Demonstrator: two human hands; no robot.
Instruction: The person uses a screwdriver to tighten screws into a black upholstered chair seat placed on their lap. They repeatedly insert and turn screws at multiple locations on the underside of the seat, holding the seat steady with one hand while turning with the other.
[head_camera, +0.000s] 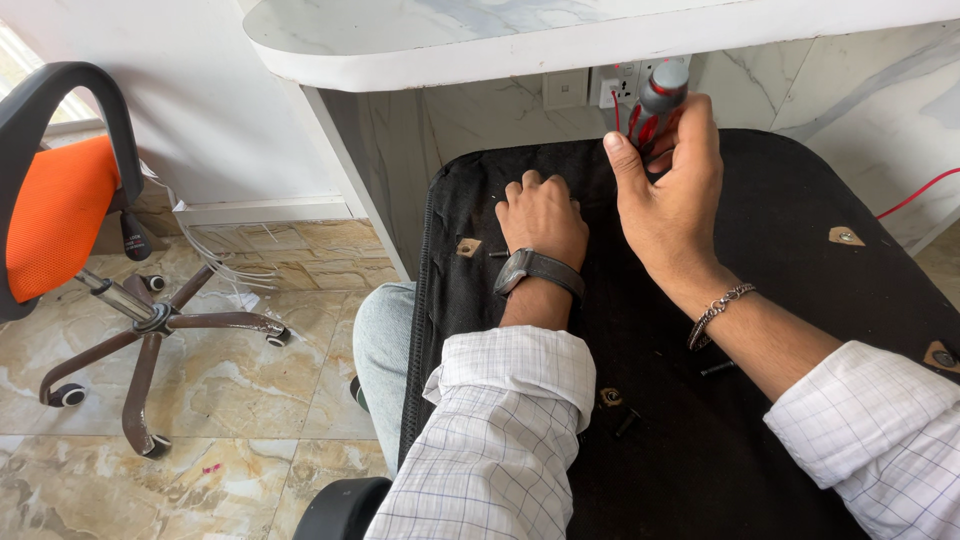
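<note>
On black seat base (760, 330), right hand (668, 190) grips screwdriver (658, 105); left hand (542, 215) fisted.

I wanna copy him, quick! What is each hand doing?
Left hand: closed in a loose fist, resting on the black seat panel.
Right hand: closed around a red and grey screwdriver.

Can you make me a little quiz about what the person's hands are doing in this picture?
1. True or false: the right hand grips a screwdriver with a red and black handle.
2. What does the left hand rest on? A) the orange chair B) the black seat panel C) the floor
3. What small loose things lie on the black seat panel near the right forearm?

Key: 1 true. 2 B. 3 dark screws.
</note>
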